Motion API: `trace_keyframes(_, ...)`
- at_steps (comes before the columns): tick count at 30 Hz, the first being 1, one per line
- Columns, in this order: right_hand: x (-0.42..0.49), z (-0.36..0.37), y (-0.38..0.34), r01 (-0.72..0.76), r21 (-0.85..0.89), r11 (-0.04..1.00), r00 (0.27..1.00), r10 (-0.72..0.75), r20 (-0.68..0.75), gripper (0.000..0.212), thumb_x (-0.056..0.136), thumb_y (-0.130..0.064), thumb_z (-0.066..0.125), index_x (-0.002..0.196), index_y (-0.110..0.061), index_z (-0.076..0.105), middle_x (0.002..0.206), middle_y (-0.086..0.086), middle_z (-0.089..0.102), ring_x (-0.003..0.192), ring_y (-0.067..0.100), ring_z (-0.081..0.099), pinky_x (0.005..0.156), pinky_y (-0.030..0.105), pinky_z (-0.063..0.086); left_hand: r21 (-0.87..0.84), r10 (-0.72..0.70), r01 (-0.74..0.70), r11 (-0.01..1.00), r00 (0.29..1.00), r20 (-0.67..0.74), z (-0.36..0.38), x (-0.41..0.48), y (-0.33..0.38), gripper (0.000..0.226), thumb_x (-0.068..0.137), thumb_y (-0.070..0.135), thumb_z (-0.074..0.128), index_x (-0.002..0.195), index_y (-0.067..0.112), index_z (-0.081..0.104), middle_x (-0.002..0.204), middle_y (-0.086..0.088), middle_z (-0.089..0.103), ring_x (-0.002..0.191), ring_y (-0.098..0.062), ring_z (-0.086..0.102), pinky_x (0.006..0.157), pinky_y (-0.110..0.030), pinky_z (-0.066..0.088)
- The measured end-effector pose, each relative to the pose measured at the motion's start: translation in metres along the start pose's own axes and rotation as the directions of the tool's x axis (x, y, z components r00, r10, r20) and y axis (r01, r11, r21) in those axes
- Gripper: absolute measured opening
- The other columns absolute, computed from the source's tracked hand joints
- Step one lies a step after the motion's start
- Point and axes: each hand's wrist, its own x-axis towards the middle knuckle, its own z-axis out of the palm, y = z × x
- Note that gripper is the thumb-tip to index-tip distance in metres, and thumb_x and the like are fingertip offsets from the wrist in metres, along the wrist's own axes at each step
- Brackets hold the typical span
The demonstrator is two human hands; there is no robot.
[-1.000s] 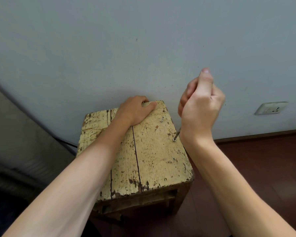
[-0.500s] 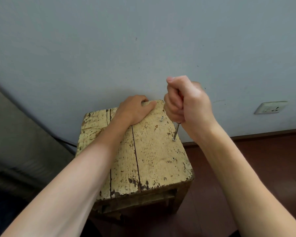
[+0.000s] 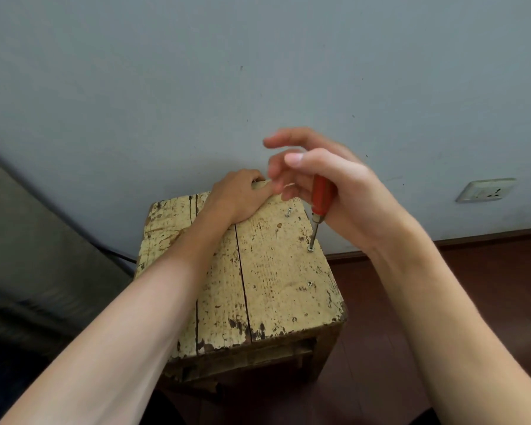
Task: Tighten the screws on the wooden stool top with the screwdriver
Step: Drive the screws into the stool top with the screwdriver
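i count one wooden stool [image 3: 273,271], three screws [image 3: 310,283] in its top, one red-handled screwdriver [image 3: 321,196], two hands, left hand [image 3: 236,194] and right hand [image 3: 353,197], and one wall socket [image 3: 485,190].

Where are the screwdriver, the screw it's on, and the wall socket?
screwdriver [image 3: 321,194]: head view, red handle.
screw [image 3: 311,249]: head view, screw head at the tip.
wall socket [image 3: 485,190]: head view, faceplate centre.

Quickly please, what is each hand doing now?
Left hand: grips the far edge of the stool top.
Right hand: open, screwdriver leaning against its palm.
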Motion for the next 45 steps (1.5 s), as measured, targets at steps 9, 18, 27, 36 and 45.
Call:
trace_keyframes(9, 0.001, 0.016, 0.001, -0.029, -0.038, 0.999, 0.991, 0.024, -0.13, 0.053, 0.094, -0.022, 0.048, 0.044, -0.024, 0.034, 0.041, -0.005, 0.024, 0.04, 0.014, 0.015, 0.044, 0.019, 0.017, -0.036, -0.044, 0.042, 0.998, 0.997, -0.058, -0.003, -0.004, 0.005, 0.058, 0.066, 0.076, 0.023, 0.087, 0.035, 0.059, 0.088, 0.015, 0.062, 0.084, -0.018, 0.058, 0.072, -0.036, 0.043)
trace_keyframes(18, 0.003, 0.031, 0.011, 0.057, -0.017, 0.998, 0.792, -0.055, -0.607, 0.05, 0.104, -0.021, 0.055, 0.065, -0.019, 0.024, 0.053, -0.002, 0.022, 0.046, 0.014, 0.018, 0.045, 0.025, 0.018, -0.028, -0.037, 0.036, 0.999, 0.998, -0.058, 0.002, 0.0, -0.001, 0.06, 0.083, 0.079, 0.038, 0.11, 0.035, 0.069, 0.109, 0.01, 0.07, 0.098, -0.018, 0.062, 0.082, -0.038, 0.047)
trace_keyframes(27, -0.002, 0.003, -0.006, -0.085, -0.095, 0.992, 0.995, 0.088, 0.035, 0.047, 0.096, -0.028, 0.056, 0.051, -0.021, 0.065, 0.053, 0.007, 0.066, 0.047, 0.02, 0.059, 0.054, 0.026, 0.048, -0.048, -0.037, 0.037, 0.998, 0.999, -0.001, -0.003, -0.002, 0.0, 0.042, 0.09, 0.059, 0.046, 0.103, 0.025, 0.066, 0.103, -0.003, 0.069, 0.093, -0.029, 0.063, 0.08, -0.04, 0.051)
trace_keyframes(36, -0.002, 0.036, 0.012, 0.161, 0.016, 0.987, 0.666, -0.097, -0.739, 0.044, 0.087, -0.029, 0.05, 0.059, -0.022, 0.016, 0.053, -0.003, 0.016, 0.051, 0.018, 0.013, 0.052, 0.032, 0.013, -0.038, -0.057, 0.055, 0.998, 0.996, -0.061, 0.002, 0.001, -0.001, 0.057, 0.087, 0.078, 0.041, 0.111, 0.036, 0.07, 0.109, 0.012, 0.07, 0.099, -0.018, 0.063, 0.087, -0.039, 0.05)
trace_keyframes(45, 0.005, 0.011, 0.005, 0.055, -0.142, 0.988, 0.963, -0.09, -0.255, 0.022, 0.088, -0.024, 0.051, 0.092, -0.02, 0.072, 0.077, 0.003, 0.066, 0.067, 0.016, 0.059, 0.065, 0.03, 0.044, -0.029, -0.035, 0.033, 0.999, 0.999, -0.038, -0.002, -0.001, 0.003, 0.057, 0.089, 0.076, 0.041, 0.118, 0.035, 0.068, 0.111, 0.007, 0.07, 0.101, -0.022, 0.064, 0.089, -0.043, 0.053)
